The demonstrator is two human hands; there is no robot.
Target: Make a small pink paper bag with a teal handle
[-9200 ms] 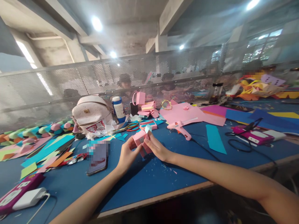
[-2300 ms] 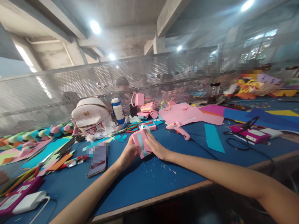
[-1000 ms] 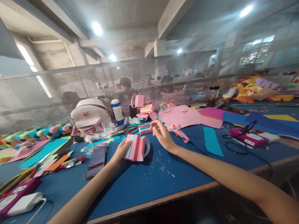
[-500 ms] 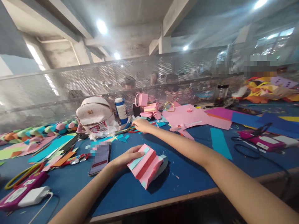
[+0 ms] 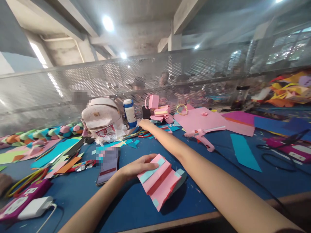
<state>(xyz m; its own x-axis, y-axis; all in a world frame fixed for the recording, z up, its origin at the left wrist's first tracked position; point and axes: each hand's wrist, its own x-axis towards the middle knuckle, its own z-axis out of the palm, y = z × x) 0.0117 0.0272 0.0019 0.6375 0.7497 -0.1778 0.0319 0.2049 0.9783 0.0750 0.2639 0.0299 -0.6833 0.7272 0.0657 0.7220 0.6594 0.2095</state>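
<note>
My left hand (image 5: 143, 166) grips a folded pink paper piece (image 5: 159, 183), thumb on top, at the front of the blue table (image 5: 194, 204). Light blue paper strips are stuck on the pink folds, and a rounded light blue piece (image 5: 179, 186) shows behind them. My right hand (image 5: 145, 124) reaches far across to the clutter below the white and blue bottle (image 5: 130, 113). Its fingers look curled together, and whatever they hold is hidden. Close to it lie scissors-like handles (image 5: 144, 134) and paper scraps (image 5: 133, 144).
A pink glue gun (image 5: 200, 134) with a black cord lies right of my right forearm. A phone (image 5: 108, 168) is left of my left hand. A backpack (image 5: 102, 116) stands at the back. Power strips (image 5: 26, 199) lie at both sides. Another person's hand (image 5: 4, 183) shows at the left edge.
The view has shifted, so most things sit farther right. The pink paper piece is slightly lower and farther right in my left hand. Another person's hand has appeared at the left edge.
</note>
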